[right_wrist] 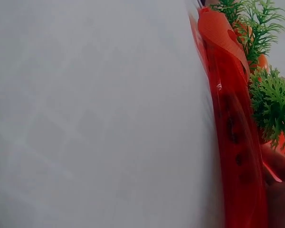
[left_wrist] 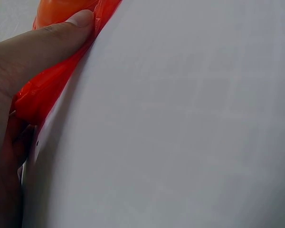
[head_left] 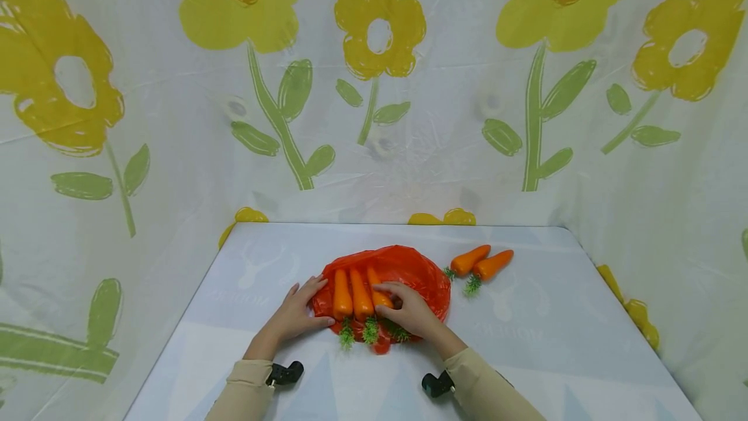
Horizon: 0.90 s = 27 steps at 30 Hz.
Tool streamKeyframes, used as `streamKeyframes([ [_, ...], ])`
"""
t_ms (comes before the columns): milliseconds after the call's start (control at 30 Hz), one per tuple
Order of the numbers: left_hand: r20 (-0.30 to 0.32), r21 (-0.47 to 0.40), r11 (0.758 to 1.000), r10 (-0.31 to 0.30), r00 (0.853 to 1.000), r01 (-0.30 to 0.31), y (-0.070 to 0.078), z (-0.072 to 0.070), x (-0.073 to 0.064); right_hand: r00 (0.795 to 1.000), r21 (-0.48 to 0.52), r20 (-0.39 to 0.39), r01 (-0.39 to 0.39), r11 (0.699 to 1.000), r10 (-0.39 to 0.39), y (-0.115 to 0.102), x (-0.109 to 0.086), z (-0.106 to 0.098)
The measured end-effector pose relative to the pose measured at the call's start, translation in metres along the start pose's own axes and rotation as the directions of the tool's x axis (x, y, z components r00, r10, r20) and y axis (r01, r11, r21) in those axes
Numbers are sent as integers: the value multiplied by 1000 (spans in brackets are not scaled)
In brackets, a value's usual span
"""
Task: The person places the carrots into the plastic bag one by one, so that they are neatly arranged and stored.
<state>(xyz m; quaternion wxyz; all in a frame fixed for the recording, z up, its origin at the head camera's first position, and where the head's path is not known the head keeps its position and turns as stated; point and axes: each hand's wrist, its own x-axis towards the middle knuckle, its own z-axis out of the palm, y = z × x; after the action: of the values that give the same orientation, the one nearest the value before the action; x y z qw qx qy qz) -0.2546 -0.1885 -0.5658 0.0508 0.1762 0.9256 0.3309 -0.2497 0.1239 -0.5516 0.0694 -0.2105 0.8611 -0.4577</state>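
Observation:
A red plastic bag (head_left: 417,268) lies spread on the table, with three orange toy carrots (head_left: 342,297) side by side on it, their green leafy tops toward me. My left hand (head_left: 298,310) holds the bag's left edge, and in the left wrist view its thumb (left_wrist: 61,40) lies against the red plastic. The right hand (head_left: 411,310) grips the rightmost carrot (head_left: 382,299) of the three, thumb and fingers around its thick end. Part of that carrot is hidden by the hand. Leafy tops (right_wrist: 275,102) stick out over the bag's edge in the right wrist view.
Two more toy carrots (head_left: 493,266) lie on the white table (head_left: 526,356) to the right of the bag, tips pointing away. A flower-printed curtain (head_left: 421,167) encloses the table at the back and sides.

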Motion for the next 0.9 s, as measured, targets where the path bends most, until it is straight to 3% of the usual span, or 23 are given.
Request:
streamKeyframes([
  [633, -17, -1, 1000, 22, 1000, -22, -1, 0, -1, 998, -17, -46, 37, 999, -38, 3, -7, -5],
  [900, -9, 4, 1000, 6, 1000, -6, -2, 1, 0, 998, 5, -56, 0, 1000, 1, 6, -13, -11],
])
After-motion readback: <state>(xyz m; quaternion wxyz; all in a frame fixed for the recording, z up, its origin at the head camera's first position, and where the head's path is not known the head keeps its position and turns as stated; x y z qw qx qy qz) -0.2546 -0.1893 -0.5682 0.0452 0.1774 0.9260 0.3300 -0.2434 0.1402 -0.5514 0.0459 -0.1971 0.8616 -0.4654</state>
